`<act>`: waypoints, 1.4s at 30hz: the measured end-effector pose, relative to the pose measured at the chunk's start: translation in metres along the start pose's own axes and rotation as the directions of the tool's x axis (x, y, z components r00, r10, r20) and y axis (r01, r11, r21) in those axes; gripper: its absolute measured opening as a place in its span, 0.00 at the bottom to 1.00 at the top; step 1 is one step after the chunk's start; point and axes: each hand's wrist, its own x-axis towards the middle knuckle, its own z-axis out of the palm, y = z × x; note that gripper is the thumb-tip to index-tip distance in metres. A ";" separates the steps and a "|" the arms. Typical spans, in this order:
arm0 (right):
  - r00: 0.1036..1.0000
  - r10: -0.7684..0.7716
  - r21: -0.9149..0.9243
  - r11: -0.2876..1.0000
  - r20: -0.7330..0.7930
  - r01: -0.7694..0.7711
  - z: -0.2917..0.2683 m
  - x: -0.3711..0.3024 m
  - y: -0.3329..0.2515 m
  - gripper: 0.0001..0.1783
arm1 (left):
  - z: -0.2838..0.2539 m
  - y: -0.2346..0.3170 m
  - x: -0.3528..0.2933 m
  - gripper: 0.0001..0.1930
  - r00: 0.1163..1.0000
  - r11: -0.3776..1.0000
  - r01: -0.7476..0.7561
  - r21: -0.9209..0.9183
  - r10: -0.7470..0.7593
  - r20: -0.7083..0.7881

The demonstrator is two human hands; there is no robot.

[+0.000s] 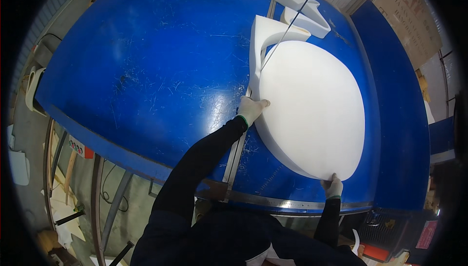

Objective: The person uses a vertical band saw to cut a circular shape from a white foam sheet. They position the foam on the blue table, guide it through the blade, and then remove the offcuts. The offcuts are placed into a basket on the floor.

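Observation:
A large white foam slab (312, 110) with a rounded, egg-like outline lies flat on the blue table (161, 71). Its left edge is held by my left hand (251, 109), gloved, with the thumb on the top face. My right hand (333, 187), gloved too, grips the near edge, thumb likewise on top; its other fingers are hidden below the rim. A thin dark blade or wire (298, 12) comes down to the slab's far left edge, where a curved white foam offcut (256, 39) stands against the slab.
More white foam offcuts (312, 20) lie at the far right of the table. A slotted metal strip (235, 156) runs across the tabletop. A blue upright panel (397, 105) borders the right side. Below the left edge hangs a red and grey button box (80, 147).

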 end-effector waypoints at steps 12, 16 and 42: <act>1.000 0.000 -0.057 0.998 0.024 0.001 -0.009 -0.011 0.012 0.21 | -0.007 0.002 0.005 0.44 0.989 0.994 0.085 -0.063 -0.076 0.128; 0.999 -0.001 -0.047 0.999 0.040 0.003 -0.011 -0.010 0.017 0.20 | -0.007 -0.001 0.006 0.45 0.989 0.992 0.102 -0.074 -0.093 0.119; 1.000 0.013 0.059 0.998 -0.020 -0.012 0.013 -0.038 0.036 0.34 | -0.148 0.111 0.120 0.41 0.609 -0.144 -0.560 0.816 0.595 0.524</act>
